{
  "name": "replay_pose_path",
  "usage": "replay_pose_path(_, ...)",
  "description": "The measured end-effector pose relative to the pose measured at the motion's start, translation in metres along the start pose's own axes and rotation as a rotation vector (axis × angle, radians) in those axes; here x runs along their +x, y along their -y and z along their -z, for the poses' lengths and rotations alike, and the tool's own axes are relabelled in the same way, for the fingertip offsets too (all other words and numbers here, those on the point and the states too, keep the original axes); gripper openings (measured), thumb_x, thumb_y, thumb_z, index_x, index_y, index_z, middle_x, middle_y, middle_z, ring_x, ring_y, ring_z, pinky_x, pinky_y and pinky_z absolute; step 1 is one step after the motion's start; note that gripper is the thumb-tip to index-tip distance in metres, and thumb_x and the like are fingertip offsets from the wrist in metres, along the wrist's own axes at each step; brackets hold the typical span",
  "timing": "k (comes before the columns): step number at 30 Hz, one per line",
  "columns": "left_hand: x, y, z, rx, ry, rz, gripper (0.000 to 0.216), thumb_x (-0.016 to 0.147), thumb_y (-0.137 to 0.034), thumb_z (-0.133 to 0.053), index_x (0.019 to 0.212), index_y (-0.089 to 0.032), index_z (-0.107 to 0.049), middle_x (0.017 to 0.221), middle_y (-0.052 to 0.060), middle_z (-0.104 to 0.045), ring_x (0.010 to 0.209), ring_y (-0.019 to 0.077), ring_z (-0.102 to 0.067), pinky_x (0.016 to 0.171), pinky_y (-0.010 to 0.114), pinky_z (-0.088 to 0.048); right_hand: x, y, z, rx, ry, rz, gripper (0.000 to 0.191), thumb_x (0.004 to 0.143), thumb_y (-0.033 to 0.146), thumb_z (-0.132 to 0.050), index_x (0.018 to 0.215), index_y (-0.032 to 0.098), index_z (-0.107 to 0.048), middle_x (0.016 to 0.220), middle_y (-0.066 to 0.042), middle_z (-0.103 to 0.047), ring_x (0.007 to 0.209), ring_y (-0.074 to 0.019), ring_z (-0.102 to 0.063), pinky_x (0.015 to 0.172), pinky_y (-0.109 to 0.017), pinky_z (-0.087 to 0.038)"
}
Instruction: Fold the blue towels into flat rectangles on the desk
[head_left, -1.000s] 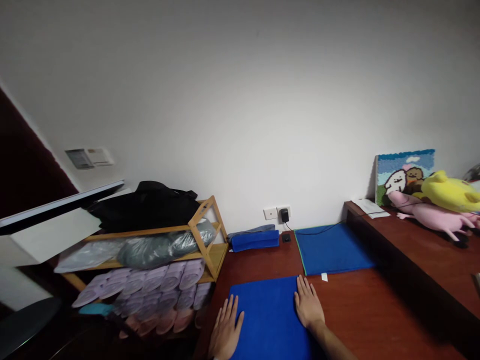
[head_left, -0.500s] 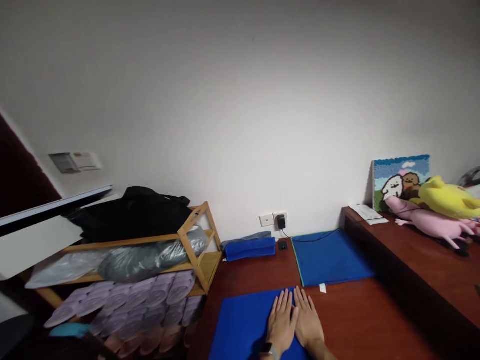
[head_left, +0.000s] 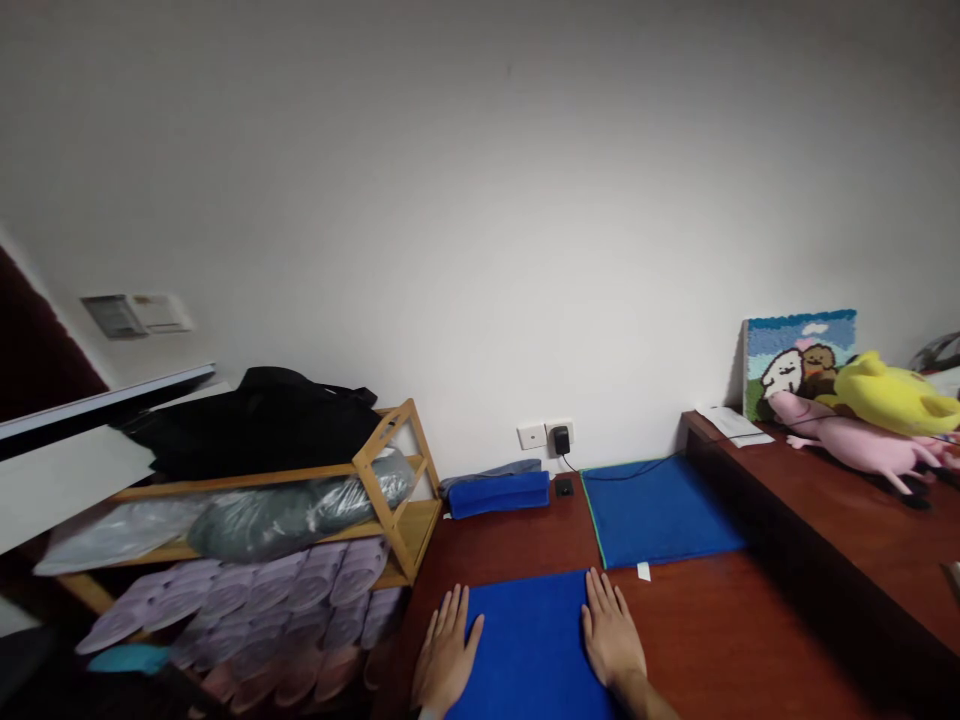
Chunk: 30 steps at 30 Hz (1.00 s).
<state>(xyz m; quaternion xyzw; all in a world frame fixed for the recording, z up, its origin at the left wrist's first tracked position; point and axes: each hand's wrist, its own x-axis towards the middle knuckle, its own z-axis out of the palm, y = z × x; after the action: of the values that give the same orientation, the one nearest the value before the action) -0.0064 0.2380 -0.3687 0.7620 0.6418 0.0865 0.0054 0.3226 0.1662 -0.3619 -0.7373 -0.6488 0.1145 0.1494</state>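
Note:
A folded blue cloth [head_left: 531, 645] lies flat on the dark red wooden surface [head_left: 720, 630] right in front of me. My left hand [head_left: 445, 662] rests flat on its left edge with the fingers stretched out. At the cloth's right edge lies my right hand [head_left: 612, 636], palm down and fingers spread. Neither hand holds anything.
A second blue cloth [head_left: 656, 511] lies flat further back, with a rolled blue towel [head_left: 498, 493] near the wall socket [head_left: 550, 436]. A wooden rack [head_left: 390, 495] of purple rolls and bags stands at the left. Plush toys [head_left: 874, 420] and a picture sit on the raised ledge at the right.
Half a second ago both hands lay together on the cloth's right part. My left hand has since slid back to the left edge, as it was one second ago.

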Motion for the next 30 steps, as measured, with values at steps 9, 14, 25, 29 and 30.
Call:
replay_pose_path(9, -0.002, -0.007, -0.004, 0.009, -0.021, -0.009, 0.072, 0.104, -0.059, -0.023, 0.162, -0.018, -0.034, 0.169, 0.009, -0.033, 0.157, 0.0271, -0.028, 0.127, 0.051, -0.028, -0.004, 0.005, 0.010, -0.038, 0.033, -0.005, 0.065, 0.103, 0.036, -0.016, 0.163, 0.013, -0.023, 0.170, 0.000, -0.021, 0.159, -0.0198, -0.018, 0.130, -0.042, -0.017)
replay_pose_path(14, 0.002, -0.002, 0.005, 0.052, 0.041, -0.002, 0.071, 0.104, -0.056, -0.025, 0.162, -0.018, -0.033, 0.170, 0.009, -0.030, 0.157, 0.0277, -0.027, 0.128, 0.053, -0.025, -0.003, 0.005, 0.009, -0.030, 0.030, -0.005, 0.064, 0.103, 0.035, -0.018, 0.163, 0.014, -0.024, 0.170, 0.000, -0.020, 0.159, -0.0200, -0.017, 0.131, -0.042, -0.016)
replay_pose_path(25, 0.004, -0.188, -0.005, -0.128, 0.093, -0.411, 0.061, 0.108, -0.050, -0.020, 0.164, -0.026, -0.028, 0.170, 0.003, -0.027, 0.157, 0.0246, -0.028, 0.129, 0.048, -0.028, 0.004, -0.002, -0.007, 0.006, 0.004, 0.045, 0.063, 0.101, 0.031, -0.025, 0.162, 0.017, -0.028, 0.170, -0.002, -0.019, 0.159, -0.0225, -0.016, 0.131, -0.046, -0.016)
replay_pose_path(29, 0.000, -0.211, -0.007, -0.138, 0.150, -0.426, 0.060, 0.109, -0.048, -0.016, 0.164, -0.027, -0.026, 0.170, 0.002, -0.027, 0.158, 0.0239, -0.026, 0.130, 0.050, -0.025, 0.005, -0.006, -0.010, 0.005, 0.008, 0.083, 0.063, 0.101, 0.031, -0.027, 0.162, 0.016, -0.027, 0.170, -0.004, -0.016, 0.159, -0.0237, -0.013, 0.131, -0.047, -0.015)
replay_pose_path(30, 0.000, -0.201, -0.006, -0.118, 0.148, -0.406, 0.060, 0.109, -0.050, -0.017, 0.163, -0.027, -0.027, 0.170, 0.002, -0.027, 0.158, 0.0244, -0.026, 0.130, 0.051, -0.025, 0.005, -0.006, -0.008, 0.009, 0.003, 0.071, 0.063, 0.101, 0.031, -0.026, 0.162, 0.015, -0.027, 0.170, -0.004, -0.016, 0.159, -0.0235, -0.014, 0.130, -0.047, -0.016)
